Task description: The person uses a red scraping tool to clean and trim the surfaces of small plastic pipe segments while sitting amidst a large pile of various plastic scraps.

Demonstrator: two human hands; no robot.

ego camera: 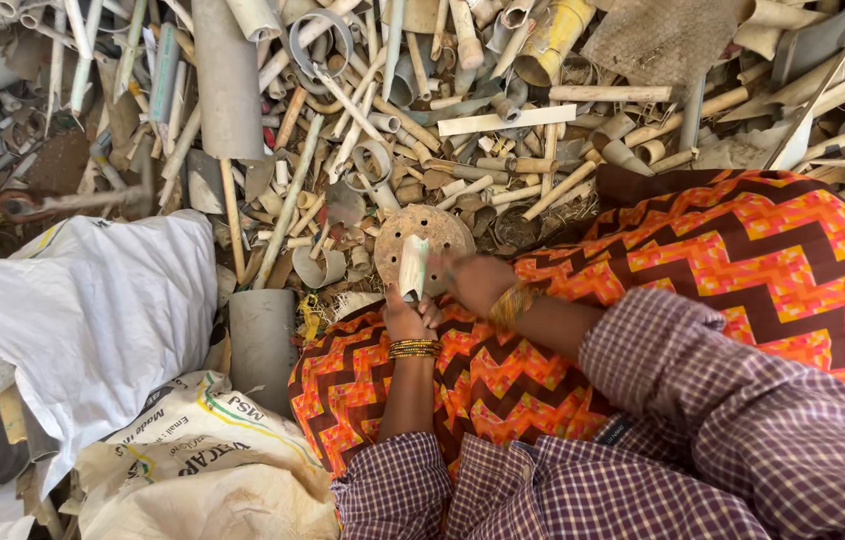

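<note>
My left hand and my right hand meet over my lap, both gripping a short, pale, broken piece of plastic pipe that stands upright between them. Just beyond the pipe piece lies a round tan disc with holes. My lap is covered by an orange and brown zigzag cloth. Both wrists carry bangles, and my sleeves are purple checked.
A large heap of cut plastic pipes and scraps fills the far side. A wide grey pipe lies in it. White sacks and a printed sack sit at the left, beside a grey pipe stub.
</note>
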